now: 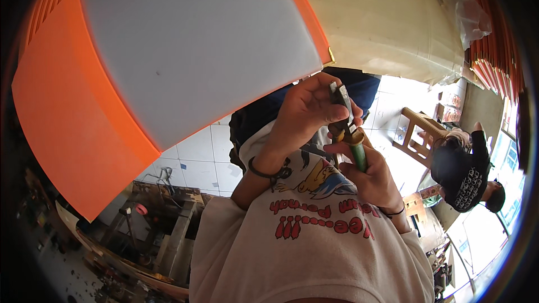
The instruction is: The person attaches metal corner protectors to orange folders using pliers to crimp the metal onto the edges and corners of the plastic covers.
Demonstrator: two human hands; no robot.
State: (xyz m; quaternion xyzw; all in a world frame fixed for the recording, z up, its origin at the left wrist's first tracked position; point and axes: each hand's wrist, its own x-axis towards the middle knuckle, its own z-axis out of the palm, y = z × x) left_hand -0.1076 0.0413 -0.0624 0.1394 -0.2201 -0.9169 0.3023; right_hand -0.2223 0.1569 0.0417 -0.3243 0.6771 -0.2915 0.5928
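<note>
Just below the near right corner of a large grey-white sheet [205, 59] with orange borders [92, 118], my two hands hold a hand tool that looks like a pair of pliers [342, 100]. My left hand [309, 106] is closed around its metal head, thumb and fingers on either side. The fingers of my right hand [375, 177] wrap its green handle [359, 157], which has a tan end. A second, yellowish handle part shows between the hands, partly hidden. A small brass-coloured corner piece [331, 55] sits on the sheet's orange edge, close to my left fingers.
A cream-coloured covering [387, 19] lies beyond the sheet to the right, with clear plastic [466, 14] on it. Stacked orange-edged pieces [497, 73] stand at far right. Nearby are a wooden stool [418, 132], another person in black [463, 171] and a cluttered wooden bench [168, 247].
</note>
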